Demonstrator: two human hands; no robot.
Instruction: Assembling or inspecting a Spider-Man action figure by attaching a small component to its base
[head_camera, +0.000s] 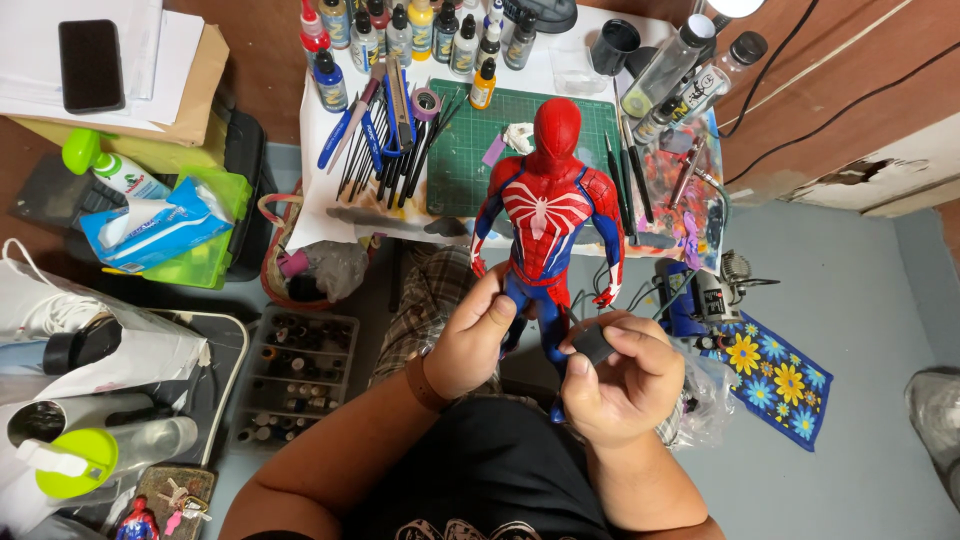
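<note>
Both arms bend in near the middle bottom. The left hand (480, 335) and right hand (620, 380) each have curled fingers, side by side.

Place: we take this for a home hobby corner, a spot for painting models set up on the floor of a room.
Work surface: we see a low white table (330, 150) carrying a green cutting mat (470, 150).
Paints: a row of small dropper bottles (420, 30) lines its far edge.
Tools: brushes and fine tools (385, 150) lie fanned beside the mat.
Storage: a grey compartment tray (295, 375) of small pots sits on the floor.
Home signs: we note blue-grey flooring (860, 300), a flowered cloth (775, 375) and a wet-wipes pack (150, 225).
</note>
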